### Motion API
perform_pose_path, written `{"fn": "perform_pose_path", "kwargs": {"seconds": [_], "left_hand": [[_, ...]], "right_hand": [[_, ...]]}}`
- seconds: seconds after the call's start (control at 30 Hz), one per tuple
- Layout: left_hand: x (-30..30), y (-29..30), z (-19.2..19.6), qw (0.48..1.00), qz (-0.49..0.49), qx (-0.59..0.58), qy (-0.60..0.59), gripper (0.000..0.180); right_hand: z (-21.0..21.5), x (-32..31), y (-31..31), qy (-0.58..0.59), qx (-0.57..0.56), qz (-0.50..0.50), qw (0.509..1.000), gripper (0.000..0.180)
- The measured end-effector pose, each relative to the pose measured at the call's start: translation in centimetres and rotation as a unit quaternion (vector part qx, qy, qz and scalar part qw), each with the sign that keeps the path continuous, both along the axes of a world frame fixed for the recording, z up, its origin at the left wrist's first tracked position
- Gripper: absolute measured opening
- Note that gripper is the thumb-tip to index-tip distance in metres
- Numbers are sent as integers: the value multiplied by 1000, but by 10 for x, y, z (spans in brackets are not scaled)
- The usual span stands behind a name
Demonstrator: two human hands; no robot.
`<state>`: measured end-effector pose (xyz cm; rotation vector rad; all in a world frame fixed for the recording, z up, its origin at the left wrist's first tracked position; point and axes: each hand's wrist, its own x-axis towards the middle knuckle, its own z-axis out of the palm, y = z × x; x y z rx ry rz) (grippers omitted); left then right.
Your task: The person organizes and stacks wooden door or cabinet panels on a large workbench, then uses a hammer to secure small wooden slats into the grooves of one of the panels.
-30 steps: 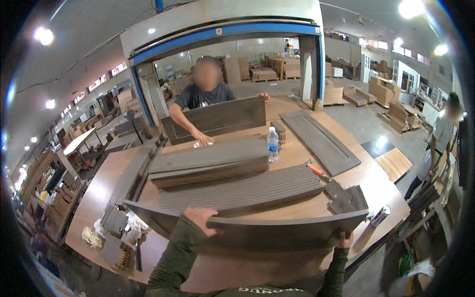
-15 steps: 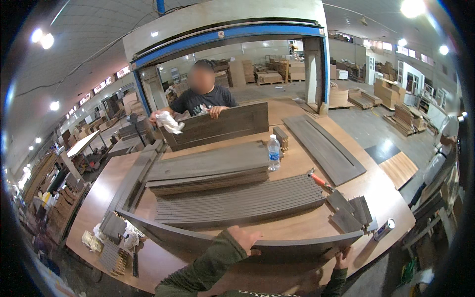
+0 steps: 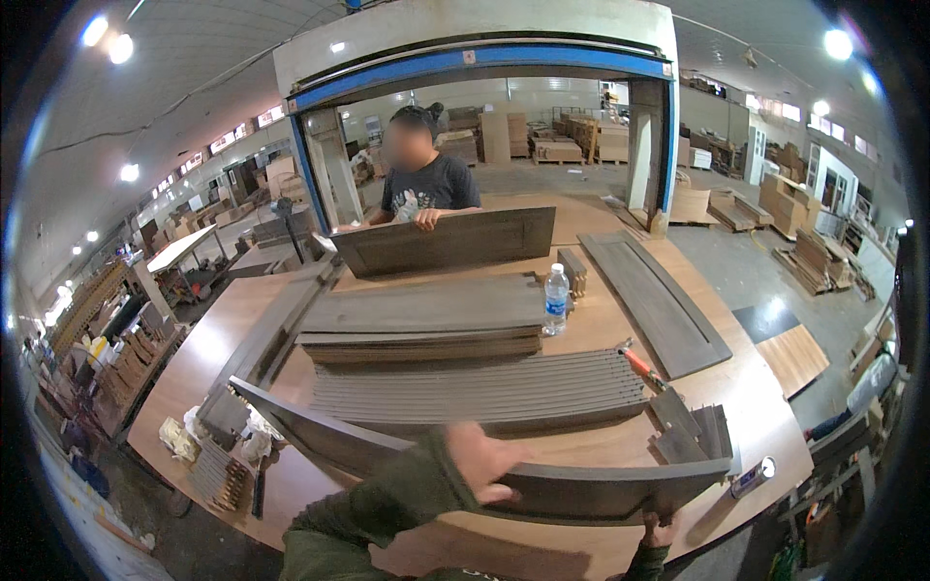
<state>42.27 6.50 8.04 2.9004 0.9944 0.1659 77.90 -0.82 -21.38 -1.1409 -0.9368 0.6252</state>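
A long dark grey framed panel (image 3: 601, 496) stands on edge across the near side of the table, tilted, its recessed face toward me. My left hand (image 3: 477, 463) lies over its top edge near the middle; the fingers are spread and slightly blurred. At the right end, my right hand (image 3: 659, 531) has its fingers bent around the panel's lower edge. Just beyond lies a row of dark grey slats (image 3: 475, 392). Right of them are short dark pieces (image 3: 678, 426) and a tool with a red-orange handle (image 3: 639, 366).
Across the table (image 3: 426, 538) a co-worker (image 3: 436, 184) holds another panel (image 3: 455, 242). Stacked panels (image 3: 426, 305), a water bottle (image 3: 555, 300) and a flat panel (image 3: 654, 305) lie between. A can (image 3: 754, 477) stands at right; small blocks (image 3: 218, 474) and crumpled wrapping (image 3: 177, 439) at left.
My left hand has loosened and spread over the panel's top edge; my right hand keeps its end. The co-worker's panel has tilted back, and the white cloth has dropped from sight. The view has shifted slightly.
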Motion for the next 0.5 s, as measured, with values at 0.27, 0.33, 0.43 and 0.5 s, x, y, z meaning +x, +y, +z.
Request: {"fn": "perform_pose_path", "kwargs": {"seconds": [0.27, 0.33, 0.43, 0.5], "left_hand": [[29, 1, -68, 993, -45, 60, -91, 30], [29, 0, -72, 992, -51, 81, -87, 30], [26, -4, -56, 997, -36, 64, -36, 33], [22, -6, -30, 998, -20, 66, 9, 39]], "right_hand": [[-63, 1, 13, -97, 60, -106, 988, 64], [-82, 3, 12, -101, 59, -114, 987, 63], [-92, 1, 17, -80, 64, -99, 990, 63], [-79, -1, 17, -81, 74, -102, 989, 63]]}}
